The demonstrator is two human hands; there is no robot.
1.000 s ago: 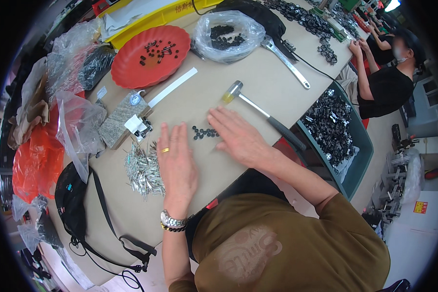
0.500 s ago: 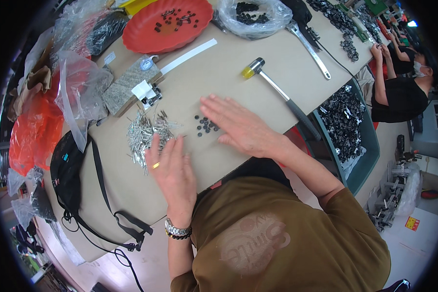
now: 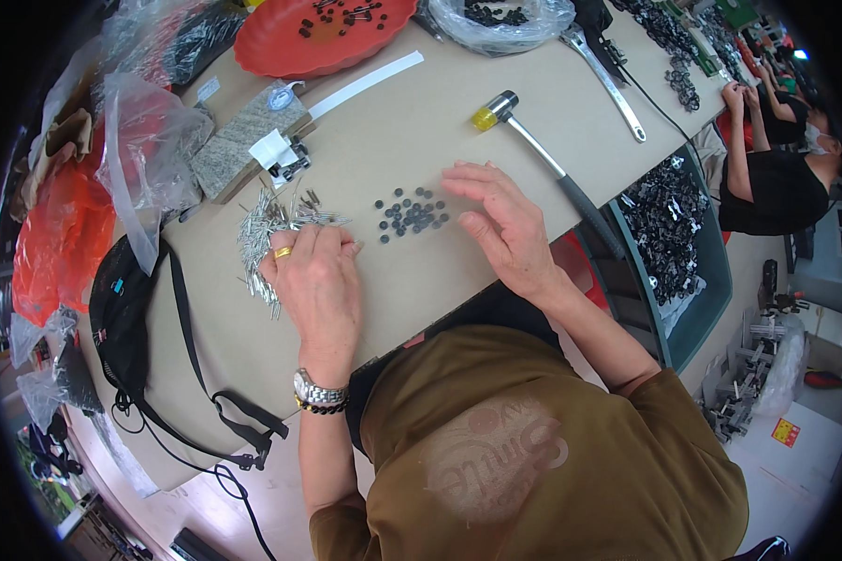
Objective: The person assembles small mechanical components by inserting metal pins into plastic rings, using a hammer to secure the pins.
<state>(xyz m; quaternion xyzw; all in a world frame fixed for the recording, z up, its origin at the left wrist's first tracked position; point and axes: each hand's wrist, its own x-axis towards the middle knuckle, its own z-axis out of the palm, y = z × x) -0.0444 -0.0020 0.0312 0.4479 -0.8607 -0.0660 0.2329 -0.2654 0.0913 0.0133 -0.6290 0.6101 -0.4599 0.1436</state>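
Observation:
My left hand (image 3: 316, 280), with a ring and a wristwatch, bends over the near right edge of a pile of thin silvery metal pins (image 3: 257, 238). Its fingers are curled together, and whatever they pinch is hidden beneath them. Several small black round caps (image 3: 410, 215) lie spread out on the table, to the right of the pins. Just right of these caps my right hand (image 3: 507, 224) hovers or rests with its fingers stretched out and thumb apart, holding nothing.
Behind the pins sits a stone-like block (image 3: 243, 150) with a small black part (image 3: 292, 161) beside it. A mallet (image 3: 543, 154), a wrench (image 3: 608, 84), a red bowl (image 3: 281, 56) and a black bag (image 3: 126, 318) lie around. A green bin (image 3: 711, 299) stands right; a person (image 3: 767, 178) works beyond.
My right hand has drawn back to the right, uncovering more black caps, which are now spread wider. My left hand has moved slightly left and curled its fingers at the pins.

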